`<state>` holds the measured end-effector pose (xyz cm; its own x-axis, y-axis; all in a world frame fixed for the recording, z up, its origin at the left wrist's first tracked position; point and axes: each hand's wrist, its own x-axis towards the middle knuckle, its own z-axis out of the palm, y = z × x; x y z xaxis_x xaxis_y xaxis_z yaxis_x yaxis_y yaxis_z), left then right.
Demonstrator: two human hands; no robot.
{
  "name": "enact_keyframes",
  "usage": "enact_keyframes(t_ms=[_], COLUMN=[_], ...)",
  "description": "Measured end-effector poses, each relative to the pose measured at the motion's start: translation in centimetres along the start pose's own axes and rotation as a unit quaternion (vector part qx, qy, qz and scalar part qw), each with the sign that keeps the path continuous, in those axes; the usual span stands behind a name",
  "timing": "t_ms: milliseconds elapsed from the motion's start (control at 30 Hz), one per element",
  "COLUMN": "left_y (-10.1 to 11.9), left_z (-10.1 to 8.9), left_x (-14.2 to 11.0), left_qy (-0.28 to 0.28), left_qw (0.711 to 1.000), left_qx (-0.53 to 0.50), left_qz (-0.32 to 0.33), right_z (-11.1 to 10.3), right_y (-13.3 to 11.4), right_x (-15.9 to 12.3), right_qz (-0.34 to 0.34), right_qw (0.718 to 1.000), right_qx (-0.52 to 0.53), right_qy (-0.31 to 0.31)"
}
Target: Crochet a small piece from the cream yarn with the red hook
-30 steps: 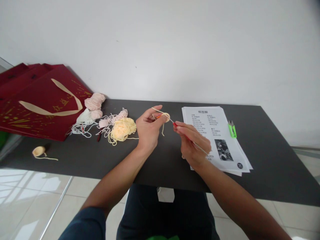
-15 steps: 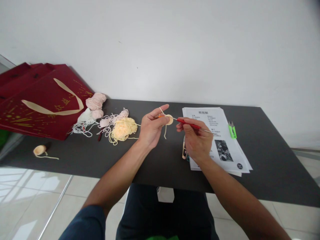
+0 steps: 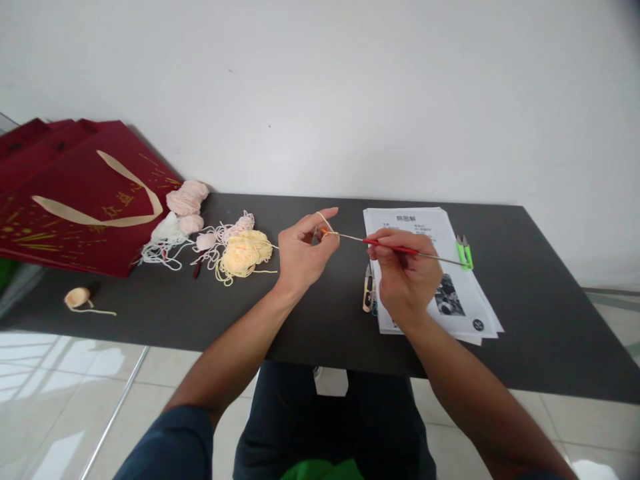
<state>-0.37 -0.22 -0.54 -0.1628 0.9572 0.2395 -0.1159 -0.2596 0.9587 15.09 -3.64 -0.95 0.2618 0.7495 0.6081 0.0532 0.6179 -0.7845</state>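
My left hand (image 3: 304,259) is closed, thumb pinched toward the fingers. A cream yarn strand (image 3: 327,222) loops over its raised index finger. The small cream crochet piece in its grip is now mostly hidden behind the fingers, and a small orange bit (image 3: 325,231) shows at the pinch. In my right hand (image 3: 411,275) is a crochet hook (image 3: 400,249) with a red handle, held like a pen. Its metal shaft points left and its tip meets the yarn at my left fingertips. Behind my left wrist lies the pale yellow yarn ball (image 3: 245,254).
Pink yarn balls (image 3: 188,199) and tangled white yarn (image 3: 164,241) lie beside dark red gift bags (image 3: 75,193). A small cream crochet cup (image 3: 77,297) sits far left. Printed sheets (image 3: 420,217), green snips (image 3: 465,255) and pale-handled snips (image 3: 369,293) lie on the dark table (image 3: 540,300).
My right hand and the hook have moved right, away from my left hand. My left hand has turned, so the round cream piece no longer shows.
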Motion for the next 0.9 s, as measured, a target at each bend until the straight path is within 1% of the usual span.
enact_keyframes(t_ms=[100, 200, 300, 433, 567, 667, 767, 900], left_y=[-0.2, -0.4, -0.4, -0.1, 0.0, -0.1, -0.2, -0.2], left_z=[-0.3, -0.4, -0.5, -0.5, -0.3, -0.1, 0.0, -0.1], left_x=[0.2, 0.5, 0.7, 0.7, 0.5, 0.2, 0.2, 0.2], left_qy=[-0.04, -0.077, -0.098, -0.096, -0.103, -0.091, -0.076, -0.077], left_qw=[0.999, 0.994, 0.988, 0.985, 0.983, 0.986, 0.99, 0.992], left_qx=[-0.016, -0.07, -0.118, -0.134, -0.135, -0.116, -0.094, -0.088], left_qz=[0.0, -0.023, -0.036, -0.054, -0.068, -0.076, -0.074, -0.055], right_z=[-0.1, -0.3, -0.4, -0.5, -0.5, -0.3, 0.1, 0.5], right_y=[0.4, 0.7, 0.5, 0.7, 1.6, 2.2, 2.3, 1.8], right_x=[0.5, 1.0, 1.3, 1.5, 1.4, 1.1, 0.8, 0.7], right_qz=[0.067, 0.103, 0.13, 0.167, 0.218, 0.251, 0.264, 0.283], right_qw=[0.995, 0.987, 0.978, 0.968, 0.949, 0.937, 0.936, 0.931], right_qx=[0.076, 0.125, 0.163, 0.188, 0.226, 0.241, 0.232, 0.229], right_qy=[0.009, 0.001, 0.003, -0.002, -0.014, -0.013, -0.013, 0.01])
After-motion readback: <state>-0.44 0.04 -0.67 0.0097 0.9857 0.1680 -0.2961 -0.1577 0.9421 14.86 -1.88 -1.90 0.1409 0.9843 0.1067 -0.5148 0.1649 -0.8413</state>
